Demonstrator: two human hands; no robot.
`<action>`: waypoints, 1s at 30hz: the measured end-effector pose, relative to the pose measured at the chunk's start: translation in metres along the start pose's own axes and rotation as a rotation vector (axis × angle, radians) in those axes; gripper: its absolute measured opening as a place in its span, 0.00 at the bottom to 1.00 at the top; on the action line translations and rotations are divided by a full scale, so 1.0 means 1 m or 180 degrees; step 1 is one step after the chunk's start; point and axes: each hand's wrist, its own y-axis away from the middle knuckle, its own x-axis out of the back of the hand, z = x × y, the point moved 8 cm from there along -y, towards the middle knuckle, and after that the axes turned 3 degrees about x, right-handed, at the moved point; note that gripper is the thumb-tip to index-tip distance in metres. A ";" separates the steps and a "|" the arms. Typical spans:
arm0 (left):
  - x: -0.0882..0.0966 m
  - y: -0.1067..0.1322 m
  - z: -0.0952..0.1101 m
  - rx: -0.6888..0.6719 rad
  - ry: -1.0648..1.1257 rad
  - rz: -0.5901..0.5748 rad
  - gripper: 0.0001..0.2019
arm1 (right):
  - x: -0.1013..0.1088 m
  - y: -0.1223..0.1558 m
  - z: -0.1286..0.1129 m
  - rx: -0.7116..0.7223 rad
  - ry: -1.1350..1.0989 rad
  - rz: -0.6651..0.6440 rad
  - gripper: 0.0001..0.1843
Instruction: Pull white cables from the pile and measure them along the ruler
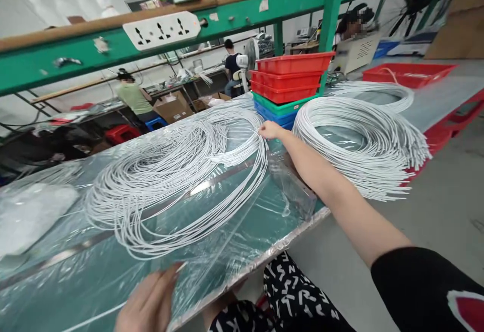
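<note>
My left hand (149, 299) is low in the view, above the front of the table, its fingers closed on a white cable (94, 317). A short white tip pokes out past the fingertips, and the cable trails off to the lower left. My right hand (270, 130) reaches far forward, thumb and fingers pinched at the right edge of a loose coil of white cables (245, 145). How many strands it grips is too small to tell. A large spread of looped white cables (151, 175) lies between my hands on the plastic-covered table (242, 236).
Right of my forearm lies a thick bundle of white cables (333, 145), ends facing right. Stacked red bins (291, 74) stand behind it. A clear block (291, 185) sits near the table edge. A green shelf beam (245, 14) crosses above. Other people work in the background.
</note>
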 end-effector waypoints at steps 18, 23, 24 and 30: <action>-0.125 -0.211 0.184 -0.0539 0.0624 -0.0424 0.17 | -0.013 -0.008 0.009 -0.0094 -0.0232 -0.0376 0.08; -0.128 -0.207 0.196 -0.0615 0.0674 -0.0292 0.15 | -0.015 -0.008 0.006 -0.0102 -0.0314 -0.0409 0.07; -0.128 -0.208 0.197 -0.0632 0.0660 -0.0288 0.15 | -0.015 -0.007 0.005 -0.0099 -0.0327 -0.0415 0.07; -0.127 -0.215 0.203 -0.0893 0.0476 -0.0605 0.14 | -0.012 -0.006 0.007 -0.0164 -0.0434 -0.0415 0.05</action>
